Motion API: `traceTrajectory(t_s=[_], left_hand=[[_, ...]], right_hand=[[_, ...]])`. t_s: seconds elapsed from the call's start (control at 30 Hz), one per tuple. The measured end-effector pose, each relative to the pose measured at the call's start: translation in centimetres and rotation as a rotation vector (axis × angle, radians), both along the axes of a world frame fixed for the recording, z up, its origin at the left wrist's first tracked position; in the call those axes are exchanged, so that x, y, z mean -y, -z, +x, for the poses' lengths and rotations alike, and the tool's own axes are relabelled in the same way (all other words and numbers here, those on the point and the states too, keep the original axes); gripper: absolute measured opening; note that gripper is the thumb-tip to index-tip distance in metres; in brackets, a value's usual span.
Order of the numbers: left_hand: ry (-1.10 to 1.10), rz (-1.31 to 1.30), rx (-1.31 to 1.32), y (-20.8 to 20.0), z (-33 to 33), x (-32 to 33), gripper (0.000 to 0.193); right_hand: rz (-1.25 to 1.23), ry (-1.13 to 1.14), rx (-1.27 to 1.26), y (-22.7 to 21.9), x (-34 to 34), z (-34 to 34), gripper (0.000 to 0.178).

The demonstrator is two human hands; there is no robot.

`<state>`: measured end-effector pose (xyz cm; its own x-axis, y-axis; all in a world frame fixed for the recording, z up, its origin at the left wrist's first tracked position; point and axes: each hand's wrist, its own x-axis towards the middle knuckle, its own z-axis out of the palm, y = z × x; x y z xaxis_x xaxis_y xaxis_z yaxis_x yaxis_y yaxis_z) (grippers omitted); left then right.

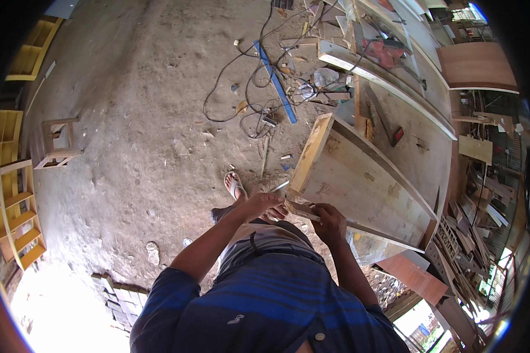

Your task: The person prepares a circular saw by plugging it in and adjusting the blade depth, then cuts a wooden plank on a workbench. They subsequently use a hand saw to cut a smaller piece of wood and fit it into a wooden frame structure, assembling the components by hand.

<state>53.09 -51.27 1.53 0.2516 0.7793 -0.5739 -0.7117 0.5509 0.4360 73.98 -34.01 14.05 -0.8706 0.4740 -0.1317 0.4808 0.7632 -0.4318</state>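
A short strip of wood (302,211) spans the gap between my two hands, in front of my body. My right hand (331,223) is closed around its right end. At the other end, the fingers of my left hand (266,206) are bent against the wood and seem to pinch it; the grip is partly hidden. Just beyond my right hand lies an open wooden frame with a pale panel (365,182), its near edge running close to the strip.
A worktable (421,138) on the right carries a red power tool (386,53) and a long white-edged board (388,85). Black cables (253,106) and a blue bar (275,82) lie on the dirt floor. Yellow shelving (17,217) stands left; scrap wood (465,229) piles at far right.
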Motion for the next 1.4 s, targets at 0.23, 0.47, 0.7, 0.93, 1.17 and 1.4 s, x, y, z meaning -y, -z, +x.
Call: traceTrajectory(t_s=[0.23,0.47,0.7,0.93,1.17,1.4], left_hand=[[-0.139,0.027,0.094,-2.6,2.0,0.5,0.041],[-0.193,-0.082,0.184,-3.5,2.1,-0.4,0.034],[-0.198,-0.099,0.153,-3.2,2.4,-0.6,0.033],[-0.19,-0.105,0.093,-5.3,2.4,-1.0,0.029],[-0.173,0.115,-0.061,-8.5,2.1,-0.1,0.028],[-0.227,0.16,-0.206,-12.9,-0.4,0.2,0.039]], right_hand=[[0.055,0.005,-0.075,-0.6,1.1,0.9,0.027],[0.084,0.099,-0.121,-3.1,1.3,2.0,0.031],[0.383,0.55,-0.183,-4.5,1.6,10.0,0.055],[-0.793,1.751,-1.007,1.4,-3.7,20.2,0.073],[-0.913,1.56,-1.251,4.7,-4.1,20.8,0.034],[-0.852,1.296,-1.511,-3.2,-3.0,14.8,0.06]])
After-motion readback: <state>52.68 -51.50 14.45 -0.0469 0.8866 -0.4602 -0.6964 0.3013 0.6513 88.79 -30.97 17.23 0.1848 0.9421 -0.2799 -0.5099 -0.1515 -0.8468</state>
